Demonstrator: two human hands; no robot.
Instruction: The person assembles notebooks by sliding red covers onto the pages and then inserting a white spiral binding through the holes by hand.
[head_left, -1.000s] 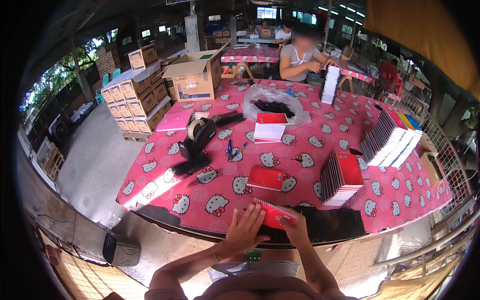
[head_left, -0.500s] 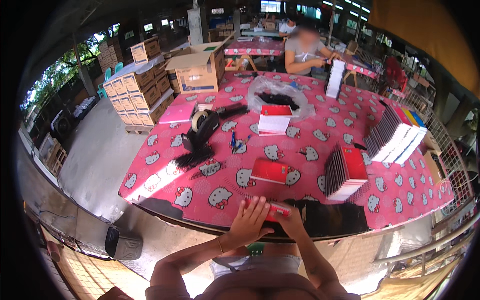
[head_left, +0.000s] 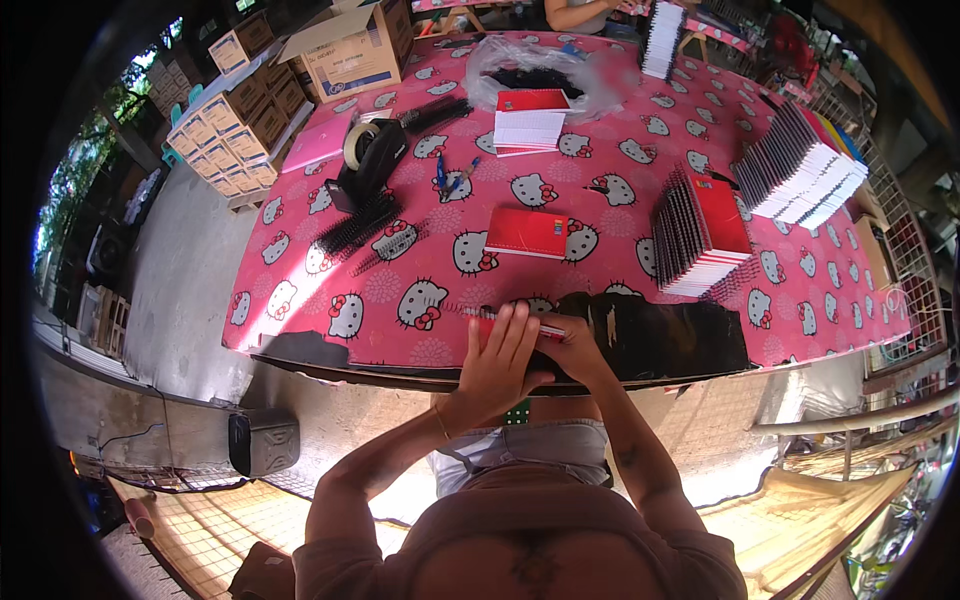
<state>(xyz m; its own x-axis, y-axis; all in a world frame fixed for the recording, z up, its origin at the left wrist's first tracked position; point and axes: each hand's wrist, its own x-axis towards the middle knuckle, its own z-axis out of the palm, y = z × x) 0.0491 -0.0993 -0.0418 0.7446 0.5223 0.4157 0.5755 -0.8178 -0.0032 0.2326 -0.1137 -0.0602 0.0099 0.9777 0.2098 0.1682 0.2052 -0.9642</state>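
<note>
At the near edge of the table I have a red notebook [head_left: 484,328] tilted nearly edge-on. My left hand [head_left: 500,355] lies over it with fingers stretched out flat, covering most of its cover. Around its right end my right hand [head_left: 570,348] is closed. A thin spiral binding coil [head_left: 452,308] sticks out past the notebook's left end. Just beyond my hands, another red notebook [head_left: 527,233] lies flat. Farther off, a pile of white-paged notebooks [head_left: 528,130] has a red cover on top.
Spiral-bound notebooks [head_left: 700,235] stand to the right, with a larger stack [head_left: 805,170] behind. On the left are a tape dispenser [head_left: 372,170], black coils [head_left: 358,228] and blue-handled pliers [head_left: 453,180]. A plastic bag [head_left: 600,85] and open carton [head_left: 350,55] sit farther back.
My view has tipped downward, so the table appears higher. The held notebook is turned more edge-on, showing less of its red cover. Both hands stay on it.
</note>
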